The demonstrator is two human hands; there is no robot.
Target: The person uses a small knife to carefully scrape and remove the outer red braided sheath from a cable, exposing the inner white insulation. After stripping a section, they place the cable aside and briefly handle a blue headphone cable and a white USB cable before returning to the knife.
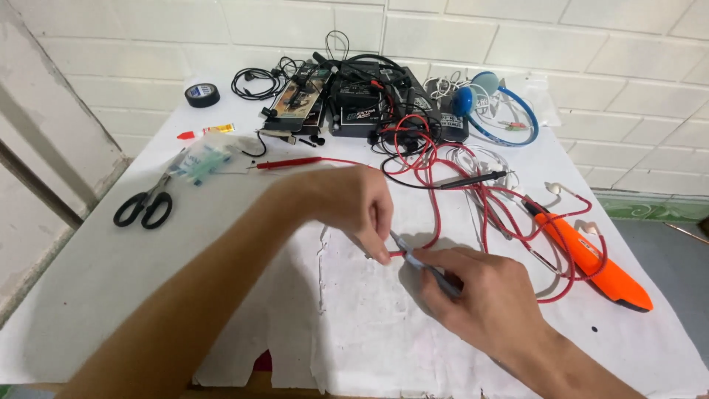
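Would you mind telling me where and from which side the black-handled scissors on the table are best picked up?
Probably by the two black finger loops, coming from above at the near end. The scissors lie flat and closed on the white table, loops toward the person and blades pointing away toward a clear plastic bag; nothing crowds the loop end.

Left hand [353, 208] reaching across, fingertips pinched downward; right hand [484, 295] curled in closed grip, forearms converging.

Scene evenly and brightly lit — soft, diffuse light, no glare. Short, faint shadows lie under each hand on the white worktop [111, 295]. Centre sharp; slight motion softness at the fingertips. Mild wide-angle bending at the edges — wall lines curve.
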